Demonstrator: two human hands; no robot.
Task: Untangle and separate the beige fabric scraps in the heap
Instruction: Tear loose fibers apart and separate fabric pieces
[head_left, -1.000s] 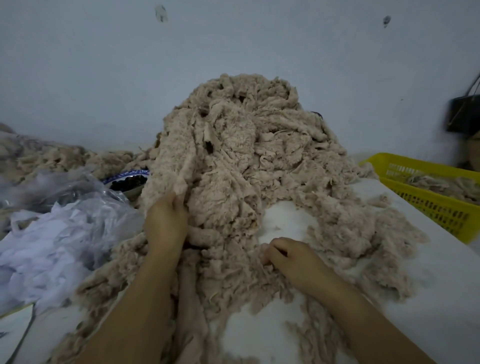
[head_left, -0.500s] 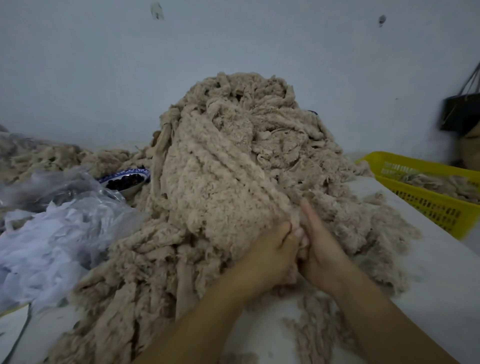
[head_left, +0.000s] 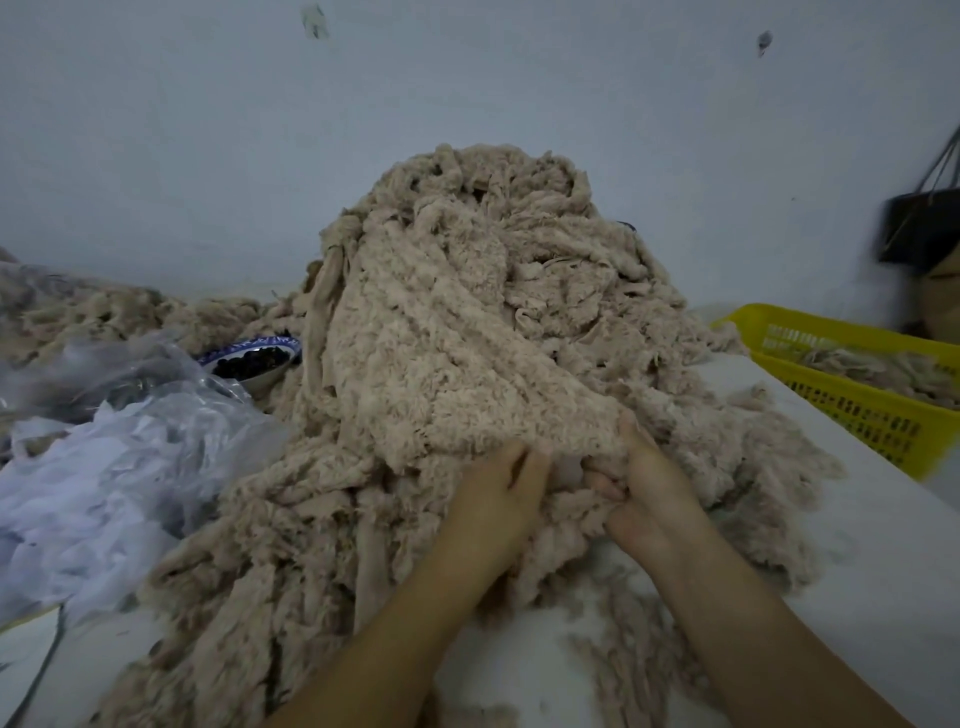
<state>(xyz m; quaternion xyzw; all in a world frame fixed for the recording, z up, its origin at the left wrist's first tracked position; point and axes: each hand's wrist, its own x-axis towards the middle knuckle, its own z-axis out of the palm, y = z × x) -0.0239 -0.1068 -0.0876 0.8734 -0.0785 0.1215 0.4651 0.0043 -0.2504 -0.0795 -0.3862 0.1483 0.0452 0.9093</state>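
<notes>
While both hands work at the front foot of the heap (head_left: 545, 249), each has hold of the same big piece (head_left: 441, 374) of fuzzy beige cloth.

Heap: tall mound of beige scraps, middle of the white table (head_left: 883, 571), back against the wall (head_left: 467, 93). Loose strips trail off it toward the near edge and out to the right.

Big piece: drapes down the front-left face of the heap, from near the top to the hands. A twisted strip (head_left: 324, 312) hangs along its left side.

Left hand (head_left: 498, 499): back of hand up, fingers curled into the bottom edge of the piece, tips buried in cloth.

Right hand (head_left: 647, 488): fingers curled round that same edge, thumb pointing up against the cloth. The hands are close together, with cloth bunched between them.

Around it:
- yellow basket (head_left: 841, 410) at the right, some beige scraps inside
- bowl (head_left: 254, 358) with a blue patterned rim and dark contents, just left of the heap
- clear plastic bag (head_left: 119, 467) of white scraps at the left, in front of the bowl
- more beige scraps (head_left: 104, 317) far left, behind the bag
- black bag (head_left: 919, 228) hanging on the wall far right, blurred
</notes>
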